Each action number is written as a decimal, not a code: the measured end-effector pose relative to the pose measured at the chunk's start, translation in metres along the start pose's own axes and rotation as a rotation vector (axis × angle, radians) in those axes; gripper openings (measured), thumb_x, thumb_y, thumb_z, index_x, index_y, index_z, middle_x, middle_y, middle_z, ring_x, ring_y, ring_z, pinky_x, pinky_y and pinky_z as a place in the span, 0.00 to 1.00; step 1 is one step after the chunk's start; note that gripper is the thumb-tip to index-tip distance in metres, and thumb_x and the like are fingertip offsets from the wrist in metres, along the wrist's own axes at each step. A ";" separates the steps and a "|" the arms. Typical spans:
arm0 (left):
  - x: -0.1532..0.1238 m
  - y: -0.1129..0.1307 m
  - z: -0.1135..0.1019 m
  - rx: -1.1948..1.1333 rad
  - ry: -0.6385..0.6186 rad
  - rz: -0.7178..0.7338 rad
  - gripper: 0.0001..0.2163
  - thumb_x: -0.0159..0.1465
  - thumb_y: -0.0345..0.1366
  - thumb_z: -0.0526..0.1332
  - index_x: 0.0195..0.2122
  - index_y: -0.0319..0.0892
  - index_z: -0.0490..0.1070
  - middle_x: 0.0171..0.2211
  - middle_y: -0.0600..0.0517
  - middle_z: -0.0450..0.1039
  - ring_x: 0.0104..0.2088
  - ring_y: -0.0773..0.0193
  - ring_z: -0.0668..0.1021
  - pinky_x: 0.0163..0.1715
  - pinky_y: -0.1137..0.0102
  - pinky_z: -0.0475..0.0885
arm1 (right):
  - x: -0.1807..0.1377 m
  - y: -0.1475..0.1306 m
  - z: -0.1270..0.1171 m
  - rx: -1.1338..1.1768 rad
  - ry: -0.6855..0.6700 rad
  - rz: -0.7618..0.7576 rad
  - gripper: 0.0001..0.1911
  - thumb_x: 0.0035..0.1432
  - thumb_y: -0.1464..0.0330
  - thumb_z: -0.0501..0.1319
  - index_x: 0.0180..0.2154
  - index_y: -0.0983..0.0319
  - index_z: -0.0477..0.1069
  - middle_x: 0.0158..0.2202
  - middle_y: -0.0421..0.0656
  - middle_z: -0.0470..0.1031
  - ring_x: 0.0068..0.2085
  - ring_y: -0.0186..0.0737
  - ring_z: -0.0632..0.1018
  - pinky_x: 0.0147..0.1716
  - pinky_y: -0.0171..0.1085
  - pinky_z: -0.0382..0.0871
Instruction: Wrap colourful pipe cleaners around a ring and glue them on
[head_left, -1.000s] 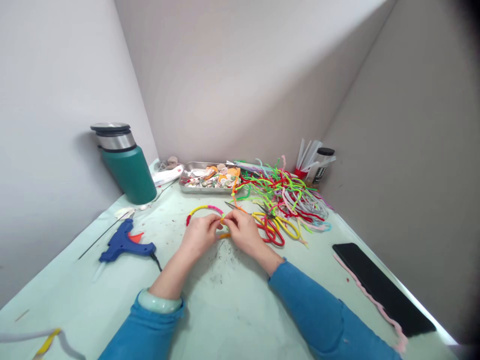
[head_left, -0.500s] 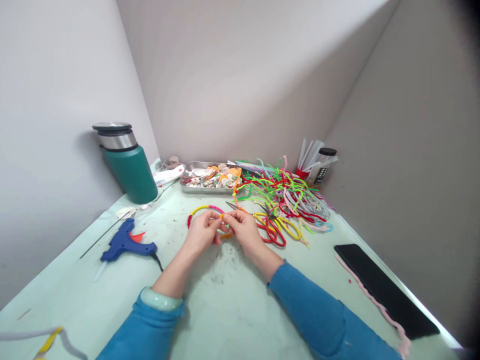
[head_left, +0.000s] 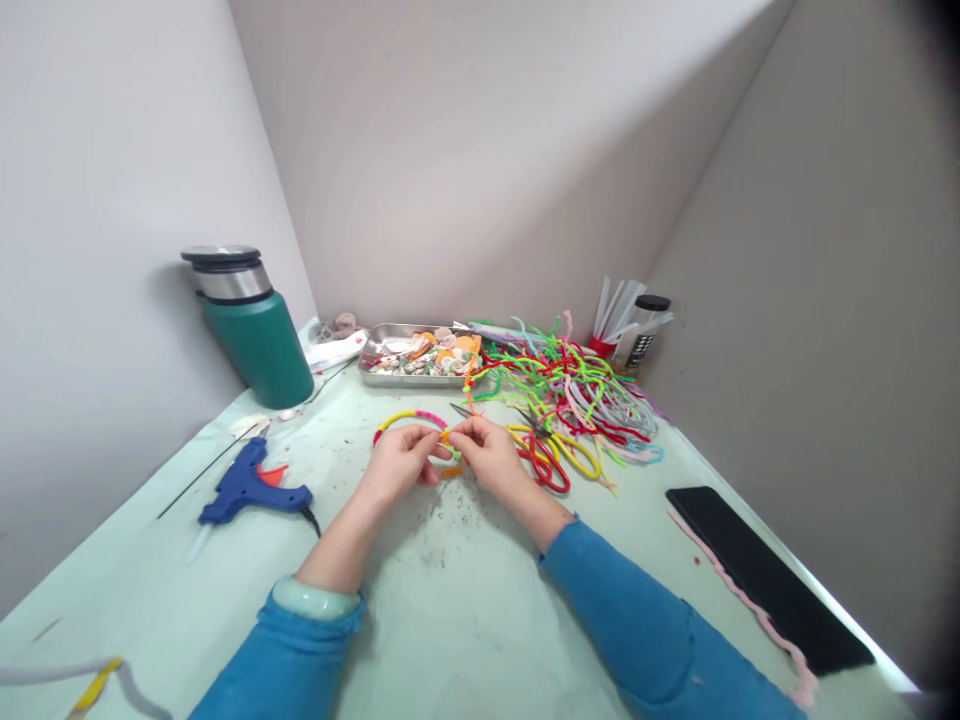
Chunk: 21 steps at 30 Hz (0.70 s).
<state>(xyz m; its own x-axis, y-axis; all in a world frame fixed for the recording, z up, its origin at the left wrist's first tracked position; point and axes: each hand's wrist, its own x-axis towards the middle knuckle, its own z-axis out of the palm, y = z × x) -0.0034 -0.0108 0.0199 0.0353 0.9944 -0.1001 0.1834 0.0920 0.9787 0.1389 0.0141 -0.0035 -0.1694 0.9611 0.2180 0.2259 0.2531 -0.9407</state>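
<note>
You are twisting the hoop [head_left: 409,418] at its joint; both hands, left hand [head_left: 397,468] and right hand [head_left: 491,462], pinch it in closed fingers, so next wind tighter.

One green flask [head_left: 251,325], one blue glue gun [head_left: 251,487], one metal tray [head_left: 375,362] of scraps, one black phone [head_left: 765,575], one heap of pipe cleaners [head_left: 577,395] too tangled to count, two hands at one ring [head_left: 409,420]

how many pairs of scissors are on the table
1: the red-handled scissors lie just right of the right hand, at the near edge of the pipe cleaner pile. Others may be hidden under the pile.
</note>
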 end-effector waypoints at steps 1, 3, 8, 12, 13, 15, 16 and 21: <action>0.000 0.001 0.000 -0.029 0.011 -0.027 0.13 0.52 0.45 0.58 0.30 0.38 0.68 0.29 0.48 0.76 0.14 0.72 0.70 0.16 0.75 0.65 | 0.000 0.000 0.000 0.008 -0.001 -0.005 0.08 0.50 0.65 0.57 0.27 0.63 0.69 0.22 0.37 0.68 0.24 0.32 0.67 0.23 0.31 0.59; 0.001 0.000 -0.001 -0.065 0.045 -0.035 0.14 0.51 0.45 0.59 0.31 0.39 0.68 0.30 0.49 0.76 0.14 0.73 0.69 0.16 0.75 0.65 | 0.000 0.001 0.000 -0.001 0.007 -0.020 0.08 0.49 0.65 0.58 0.27 0.63 0.69 0.22 0.37 0.68 0.24 0.32 0.67 0.24 0.31 0.59; 0.002 -0.003 -0.002 0.114 0.145 0.084 0.11 0.51 0.44 0.60 0.28 0.41 0.69 0.22 0.55 0.73 0.15 0.72 0.69 0.16 0.75 0.64 | 0.000 0.003 0.000 -0.063 0.037 -0.034 0.07 0.49 0.65 0.58 0.26 0.63 0.69 0.22 0.37 0.68 0.25 0.32 0.67 0.24 0.31 0.59; -0.001 0.000 -0.002 0.297 0.173 0.121 0.08 0.52 0.41 0.58 0.25 0.41 0.71 0.14 0.57 0.67 0.16 0.69 0.70 0.17 0.76 0.64 | 0.000 0.001 0.001 -0.013 0.050 -0.010 0.07 0.48 0.66 0.58 0.25 0.63 0.69 0.21 0.36 0.67 0.24 0.31 0.66 0.24 0.31 0.59; -0.002 0.000 -0.002 0.306 0.172 0.129 0.08 0.53 0.40 0.58 0.25 0.41 0.71 0.14 0.57 0.67 0.17 0.68 0.70 0.17 0.75 0.64 | 0.000 0.000 0.002 0.031 0.050 0.010 0.07 0.47 0.65 0.59 0.25 0.63 0.68 0.20 0.36 0.66 0.23 0.31 0.65 0.23 0.31 0.58; -0.002 0.000 -0.001 0.310 0.173 0.146 0.09 0.53 0.40 0.57 0.26 0.41 0.71 0.14 0.57 0.67 0.17 0.68 0.70 0.18 0.75 0.64 | -0.001 -0.003 0.003 0.134 0.043 0.057 0.07 0.46 0.65 0.59 0.24 0.63 0.68 0.19 0.35 0.65 0.21 0.30 0.64 0.21 0.31 0.57; -0.002 -0.001 -0.001 0.306 0.173 0.152 0.09 0.53 0.41 0.57 0.26 0.41 0.71 0.15 0.56 0.68 0.16 0.68 0.70 0.18 0.75 0.64 | -0.002 -0.005 0.004 0.188 0.039 0.080 0.07 0.45 0.66 0.59 0.24 0.63 0.68 0.18 0.35 0.64 0.20 0.30 0.63 0.20 0.30 0.56; 0.002 -0.006 0.002 0.246 0.143 0.105 0.10 0.54 0.41 0.57 0.27 0.40 0.71 0.16 0.56 0.69 0.14 0.69 0.70 0.18 0.75 0.64 | -0.005 -0.010 0.011 0.365 0.061 0.144 0.07 0.44 0.66 0.61 0.25 0.64 0.67 0.18 0.35 0.64 0.19 0.28 0.63 0.19 0.30 0.55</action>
<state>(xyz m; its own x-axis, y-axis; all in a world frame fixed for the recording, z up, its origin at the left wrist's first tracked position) -0.0028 -0.0095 0.0137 -0.0690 0.9967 0.0430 0.4190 -0.0101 0.9079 0.1271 0.0054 0.0015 -0.1009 0.9916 0.0813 -0.1144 0.0696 -0.9910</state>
